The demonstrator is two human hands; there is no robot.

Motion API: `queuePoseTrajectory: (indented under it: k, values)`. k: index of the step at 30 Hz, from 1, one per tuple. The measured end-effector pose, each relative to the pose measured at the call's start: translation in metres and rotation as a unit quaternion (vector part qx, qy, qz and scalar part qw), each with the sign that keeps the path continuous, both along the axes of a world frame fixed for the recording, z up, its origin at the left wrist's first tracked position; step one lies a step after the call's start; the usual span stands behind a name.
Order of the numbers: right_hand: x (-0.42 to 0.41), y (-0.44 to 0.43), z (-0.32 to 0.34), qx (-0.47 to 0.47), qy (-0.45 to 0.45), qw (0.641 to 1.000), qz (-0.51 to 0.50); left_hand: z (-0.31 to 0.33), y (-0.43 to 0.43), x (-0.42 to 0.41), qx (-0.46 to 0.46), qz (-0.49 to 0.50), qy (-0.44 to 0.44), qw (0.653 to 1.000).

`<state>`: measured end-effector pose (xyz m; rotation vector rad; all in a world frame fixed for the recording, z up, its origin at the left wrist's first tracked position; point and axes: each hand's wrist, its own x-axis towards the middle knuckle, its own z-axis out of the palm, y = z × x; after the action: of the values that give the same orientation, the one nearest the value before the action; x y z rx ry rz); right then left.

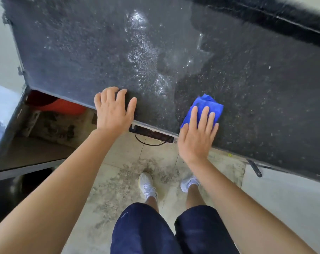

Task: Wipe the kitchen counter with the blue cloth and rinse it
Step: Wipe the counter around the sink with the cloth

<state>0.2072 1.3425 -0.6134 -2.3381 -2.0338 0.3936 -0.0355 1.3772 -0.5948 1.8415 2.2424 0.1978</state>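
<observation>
Nearest to me are my dark shorts (146,230) and white shoes (147,185), standing on a pale tiled floor (118,180) with a gritty, stained patch around my feet.

My right hand (197,136) reaches over the front edge of the black speckled counter (256,99). The blue cloth (206,104) lies bunched on the counter just inside that edge, under my right fingers (204,116). They are straight and close together, pressing flat on the cloth without curling round it. Its far half sticks out beyond my fingertips.

My left hand (113,112) rests on the same edge, well apart from the cloth. Its fingers (119,97) are spread and relaxed, touching bare stone and gripping nothing.

Beyond both hands, a wet streak (146,52) glistens across the middle of the counter. Under the counter on my left sits something orange (63,107).
</observation>
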Motion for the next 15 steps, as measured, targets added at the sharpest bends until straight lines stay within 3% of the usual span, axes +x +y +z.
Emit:
queuePoseTrajectory:
  k: [5, 10, 12, 15]
  values:
    - [-0.102, 0.007, 0.000, -0.003, 0.000, 0.976, 0.219, -0.007, 0.002, -0.049, -0.037, 0.045, 0.032, 0.998]
    - [-0.084, 0.078, -0.004, -0.003, 0.002, 0.929, 0.369, -0.012, 0.027, -0.052, -0.069, 0.030, 0.030, 0.997]
    - [-0.052, 0.105, -0.005, 0.002, -0.003, 0.943, 0.333, -0.016, 0.042, -0.044, -0.100, 0.017, 0.032, 0.994]
    - [0.024, 0.141, -0.004, -0.012, -0.025, 0.985, 0.171, -0.025, 0.050, -0.036, -0.109, 0.020, 0.052, 0.992]
